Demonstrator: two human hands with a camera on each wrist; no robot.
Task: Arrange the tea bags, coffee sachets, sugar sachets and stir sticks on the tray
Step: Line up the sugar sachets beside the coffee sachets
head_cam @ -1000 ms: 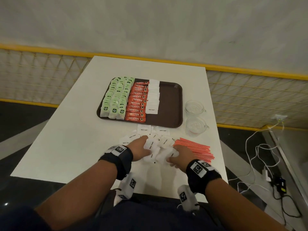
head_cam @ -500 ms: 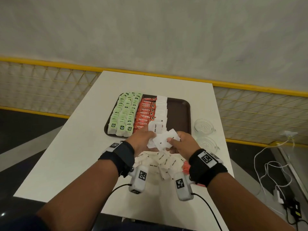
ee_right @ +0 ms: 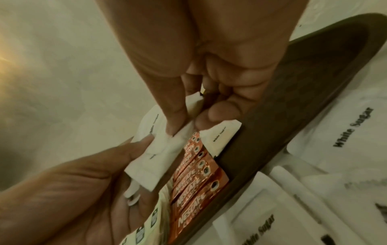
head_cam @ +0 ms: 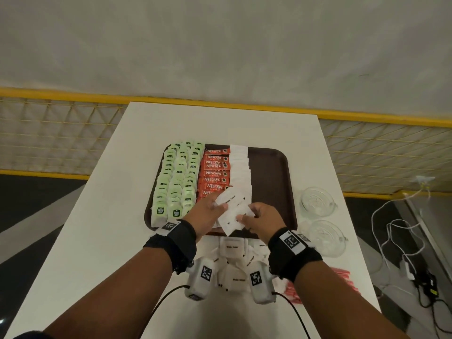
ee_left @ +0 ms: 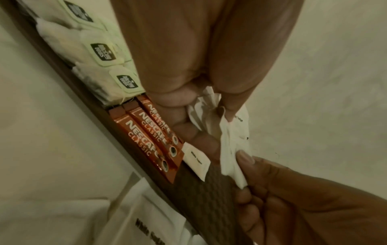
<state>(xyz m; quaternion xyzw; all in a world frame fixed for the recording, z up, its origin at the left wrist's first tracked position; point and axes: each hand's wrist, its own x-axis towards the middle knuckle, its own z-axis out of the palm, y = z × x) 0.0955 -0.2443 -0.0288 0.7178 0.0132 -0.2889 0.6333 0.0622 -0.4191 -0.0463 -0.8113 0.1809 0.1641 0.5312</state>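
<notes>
A brown tray (head_cam: pixel 271 182) on the white table carries rows of green tea bags (head_cam: pixel 178 177), red coffee sachets (head_cam: pixel 215 172) and a column of white sugar sachets (head_cam: pixel 241 167). Above the tray's near edge my left hand (head_cam: pixel 208 211) grips a small bunch of white sugar sachets (head_cam: pixel 231 206). My right hand (head_cam: pixel 259 221) pinches one sachet of that bunch between thumb and forefinger (ee_right: pixel 176 131). More loose sugar sachets (head_cam: pixel 232 248) lie on the table beneath my wrists. Red stir sticks (head_cam: pixel 342 277) lie at the right, partly hidden by my right forearm.
Two clear glass cups (head_cam: pixel 315 201) stand to the right of the tray. The tray's right third is bare brown surface. White cables (head_cam: pixel 396 231) lie on the floor at the right. A yellow mesh railing (head_cam: pixel 61 133) runs behind the table.
Both hands lifted from the loose sachet pile on the table and moved forward over the tray's near edge, carrying a bunch of sugar sachets.
</notes>
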